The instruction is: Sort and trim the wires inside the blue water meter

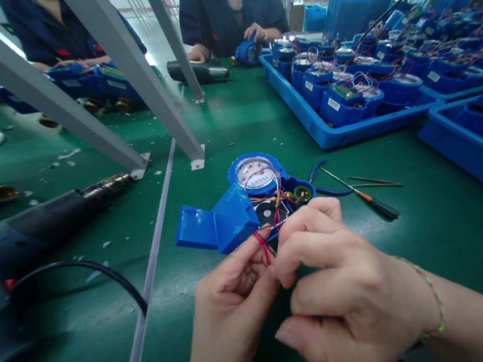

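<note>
A blue water meter (pixel 239 218) lies on the green table with its lid swung out to the left. Its round dial (pixel 256 172) shows at the back, and several coloured wires (pixel 277 194) rise from the open housing. Just in front of the housing, my left hand (pixel 240 300) pinches red and black wires (pixel 265 248) between thumb and fingers. My right hand (pixel 340 279), with curled fingers, meets the left at the same wires. Its fingertips are partly hidden, but they close on the wire ends there.
Right of the meter lie blue-handled pliers (pixel 332 190), a screwdriver (pixel 374 202) and tweezers (pixel 378 182). A blue tray (pixel 326 136) of meters stands at back right. At left are a heat gun (pixel 52 213), its cable (pixel 104 268) and grey metal posts (pixel 147 87). Two people sit opposite.
</note>
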`<state>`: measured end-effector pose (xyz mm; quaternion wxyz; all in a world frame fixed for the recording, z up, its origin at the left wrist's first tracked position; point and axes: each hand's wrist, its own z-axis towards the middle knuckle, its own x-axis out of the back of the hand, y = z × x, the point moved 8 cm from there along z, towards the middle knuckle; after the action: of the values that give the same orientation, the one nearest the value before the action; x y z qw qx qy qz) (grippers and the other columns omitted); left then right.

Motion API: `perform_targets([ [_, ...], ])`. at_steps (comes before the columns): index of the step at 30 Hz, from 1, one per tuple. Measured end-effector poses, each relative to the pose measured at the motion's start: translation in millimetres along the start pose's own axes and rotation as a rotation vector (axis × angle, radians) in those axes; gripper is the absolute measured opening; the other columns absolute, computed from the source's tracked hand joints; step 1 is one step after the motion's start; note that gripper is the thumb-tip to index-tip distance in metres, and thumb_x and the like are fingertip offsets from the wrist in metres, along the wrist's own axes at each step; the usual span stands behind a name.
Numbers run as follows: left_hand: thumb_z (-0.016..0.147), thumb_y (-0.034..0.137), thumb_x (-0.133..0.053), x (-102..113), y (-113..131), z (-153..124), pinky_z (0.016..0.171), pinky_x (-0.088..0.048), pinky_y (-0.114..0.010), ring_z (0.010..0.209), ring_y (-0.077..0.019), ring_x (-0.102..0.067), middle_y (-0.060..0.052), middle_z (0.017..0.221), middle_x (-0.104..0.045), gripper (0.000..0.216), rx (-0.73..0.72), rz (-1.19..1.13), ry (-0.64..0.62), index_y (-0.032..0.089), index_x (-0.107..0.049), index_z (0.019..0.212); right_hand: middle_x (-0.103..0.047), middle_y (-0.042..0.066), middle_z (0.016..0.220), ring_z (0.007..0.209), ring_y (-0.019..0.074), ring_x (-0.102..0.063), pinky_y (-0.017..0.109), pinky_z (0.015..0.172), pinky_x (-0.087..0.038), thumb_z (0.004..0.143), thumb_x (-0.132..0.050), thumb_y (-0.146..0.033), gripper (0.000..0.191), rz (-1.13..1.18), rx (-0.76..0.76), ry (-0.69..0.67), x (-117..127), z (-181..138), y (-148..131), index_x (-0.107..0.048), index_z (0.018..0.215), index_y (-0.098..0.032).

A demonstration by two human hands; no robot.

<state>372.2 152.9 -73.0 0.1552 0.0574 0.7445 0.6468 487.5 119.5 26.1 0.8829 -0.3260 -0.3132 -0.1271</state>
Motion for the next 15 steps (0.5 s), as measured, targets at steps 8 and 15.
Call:
perform_targets([
  [8, 0.082, 0.022, -0.074, -3, 0, 0, 0.073, -0.053, -0.011, 0.077, -0.0069, -0.064, 0.004, 0.088, -0.071, 0.041, -0.082, -0.039, -0.044, 0.037, -0.067, 0.120, -0.062, -0.001, 0.093, 0.094, 0.0160, -0.055, 0.039, 0.083, -0.034, 0.088, -0.066, -0.017, 0.009, -0.131, -0.192, 0.116, 4, -3, 20, -0.066, 0.079, -0.018],
  [15, 0.087, 0.024, -0.069, 0, 2, -2, 0.064, -0.049, -0.009, 0.067, -0.0050, -0.059, 0.006, 0.079, -0.067, 0.041, -0.135, 0.210, -0.014, 0.037, -0.064, 0.125, -0.060, 0.004, 0.115, 0.110, 0.0238, -0.049, 0.043, 0.089, -0.033, 0.090, -0.062, -0.022, 0.012, -0.331, -0.308, 0.098, 0, -8, 27, -0.070, 0.082, -0.020],
])
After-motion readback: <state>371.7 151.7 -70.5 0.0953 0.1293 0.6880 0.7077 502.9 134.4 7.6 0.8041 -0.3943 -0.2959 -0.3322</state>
